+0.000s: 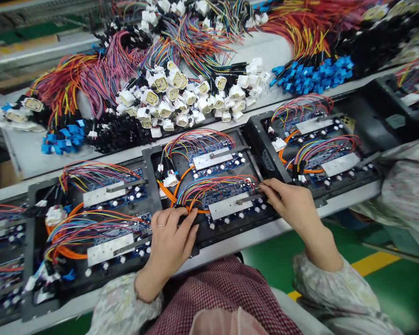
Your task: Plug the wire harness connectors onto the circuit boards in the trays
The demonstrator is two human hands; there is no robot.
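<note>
A black tray (204,235) in front of me holds two blue circuit boards with coloured wires. On the lower circuit board (214,200) lies a pale metal plate (226,207), crossed by a narrow grey metal clip (247,199). My left hand (171,235) has its fingers bent round the left end of the wire bundle (192,193), over a black part mostly hidden beneath them. Thumb and fingertips of my right hand (291,204) are pinched together at the board's right end, close to the clip's tip; what lies between them is too small to make out.
More black trays with wired boards, a left tray (33,232) and a right tray (256,128), flank this one. Behind lie heaps of white connectors (174,95), blue connectors (314,74) and coloured wires (108,70). Another person's sleeve (408,186) is at the right.
</note>
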